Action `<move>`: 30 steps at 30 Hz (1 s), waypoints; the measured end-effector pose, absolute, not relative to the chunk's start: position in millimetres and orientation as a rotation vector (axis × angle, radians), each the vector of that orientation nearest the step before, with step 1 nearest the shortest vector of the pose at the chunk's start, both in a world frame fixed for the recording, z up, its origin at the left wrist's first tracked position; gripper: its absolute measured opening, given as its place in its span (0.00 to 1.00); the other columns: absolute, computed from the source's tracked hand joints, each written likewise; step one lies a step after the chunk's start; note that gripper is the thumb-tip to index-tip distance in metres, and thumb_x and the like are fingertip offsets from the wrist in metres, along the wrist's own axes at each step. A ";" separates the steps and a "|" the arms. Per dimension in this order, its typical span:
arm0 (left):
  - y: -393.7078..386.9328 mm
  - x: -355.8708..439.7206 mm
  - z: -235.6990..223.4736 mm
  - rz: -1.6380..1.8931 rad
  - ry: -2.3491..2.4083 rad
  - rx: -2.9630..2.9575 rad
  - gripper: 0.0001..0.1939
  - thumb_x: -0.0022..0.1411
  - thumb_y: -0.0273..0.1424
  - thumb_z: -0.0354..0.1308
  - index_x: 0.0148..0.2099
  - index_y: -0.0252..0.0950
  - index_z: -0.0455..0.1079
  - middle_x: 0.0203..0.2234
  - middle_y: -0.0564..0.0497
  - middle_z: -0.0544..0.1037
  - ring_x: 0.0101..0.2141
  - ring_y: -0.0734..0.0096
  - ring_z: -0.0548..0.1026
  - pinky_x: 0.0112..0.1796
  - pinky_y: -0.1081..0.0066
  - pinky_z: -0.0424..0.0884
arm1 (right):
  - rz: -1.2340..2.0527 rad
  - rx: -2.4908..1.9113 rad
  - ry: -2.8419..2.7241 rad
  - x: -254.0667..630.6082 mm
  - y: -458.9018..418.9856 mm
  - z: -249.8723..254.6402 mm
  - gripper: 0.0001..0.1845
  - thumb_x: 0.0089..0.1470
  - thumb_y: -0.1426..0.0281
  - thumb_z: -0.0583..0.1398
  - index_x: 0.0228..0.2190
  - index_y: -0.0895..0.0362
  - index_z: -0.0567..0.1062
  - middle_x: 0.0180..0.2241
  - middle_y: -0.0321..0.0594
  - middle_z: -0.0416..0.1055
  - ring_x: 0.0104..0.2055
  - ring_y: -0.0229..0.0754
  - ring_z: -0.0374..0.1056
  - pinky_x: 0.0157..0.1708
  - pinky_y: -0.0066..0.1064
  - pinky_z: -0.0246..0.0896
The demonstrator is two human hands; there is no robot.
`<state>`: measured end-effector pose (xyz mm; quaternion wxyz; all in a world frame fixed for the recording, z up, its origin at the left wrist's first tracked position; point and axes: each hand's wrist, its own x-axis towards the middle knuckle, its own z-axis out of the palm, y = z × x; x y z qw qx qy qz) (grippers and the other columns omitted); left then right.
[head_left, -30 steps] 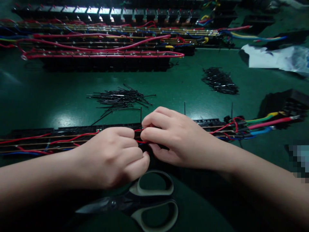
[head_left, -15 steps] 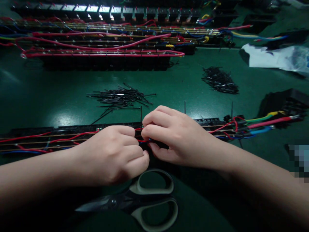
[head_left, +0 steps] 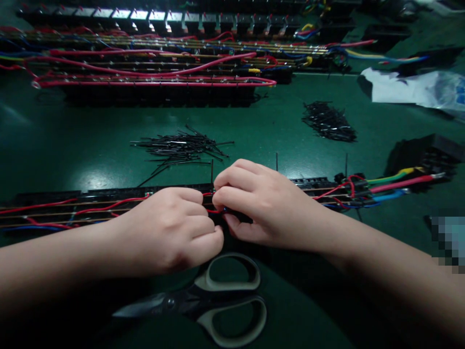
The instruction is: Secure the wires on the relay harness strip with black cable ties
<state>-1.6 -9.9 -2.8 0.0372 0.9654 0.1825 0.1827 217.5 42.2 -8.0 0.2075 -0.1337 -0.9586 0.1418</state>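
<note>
The left hand (head_left: 174,232) is closed in a fist; whether the right hand (head_left: 265,203) grips, I cannot tell. Between nine and three o'clock: wired strip (head_left: 47,208). Two o'clock: bag (head_left: 395,89), blue marking blurred.

Single head-worn view, looking forward and down, close above bare left hand (head_left: 174,230) and bare right hand (head_left: 263,206), across a glossy dark green worktop (head_left: 265,123)

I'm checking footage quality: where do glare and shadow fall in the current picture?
In the head view, glare patches whiten the green tabletop beyond the wired strip; same view, deep shadow lies below the left hand, near the scissors.
</note>
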 end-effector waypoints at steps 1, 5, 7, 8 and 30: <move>-10.1 -1.8 -3.2 0.570 0.565 2.956 0.18 0.71 0.20 0.49 0.28 0.38 0.69 0.18 0.56 0.69 0.22 0.70 0.62 0.28 0.66 0.63 | 0.396 -0.370 -2.668 217.6 42.3 -8.0 0.05 0.58 0.77 0.60 0.37 0.58 0.76 0.42 0.46 0.76 0.42 0.46 0.66 0.42 0.36 0.65; -10.1 -2.1 -3.4 0.546 0.548 2.989 0.17 0.70 0.20 0.50 0.29 0.37 0.70 0.19 0.56 0.69 0.21 0.69 0.61 0.28 0.65 0.62 | 0.387 -0.362 -2.666 217.9 42.1 -8.6 0.05 0.59 0.77 0.59 0.36 0.58 0.76 0.41 0.46 0.75 0.42 0.46 0.66 0.43 0.37 0.65; -9.7 -1.9 -2.5 0.507 0.543 3.012 0.17 0.70 0.20 0.49 0.30 0.38 0.71 0.19 0.55 0.69 0.22 0.69 0.62 0.29 0.65 0.62 | 0.384 -0.366 -2.666 217.8 42.1 -8.9 0.05 0.59 0.77 0.59 0.36 0.58 0.76 0.41 0.46 0.75 0.42 0.46 0.66 0.43 0.37 0.65; -9.4 -1.8 -2.0 0.495 0.545 3.018 0.18 0.70 0.20 0.48 0.30 0.38 0.70 0.19 0.55 0.69 0.22 0.68 0.62 0.29 0.65 0.62 | 0.385 -0.367 -2.666 217.8 42.2 -9.0 0.05 0.59 0.76 0.59 0.36 0.58 0.76 0.41 0.45 0.75 0.42 0.46 0.66 0.42 0.36 0.65; -6.7 -0.2 -8.5 0.496 0.533 3.117 0.17 0.72 0.29 0.47 0.28 0.40 0.67 0.21 0.56 0.75 0.23 0.69 0.69 0.34 0.65 0.65 | 0.292 -0.372 -2.694 213.8 41.1 -12.0 0.07 0.57 0.75 0.58 0.38 0.57 0.75 0.42 0.46 0.75 0.43 0.46 0.66 0.45 0.36 0.64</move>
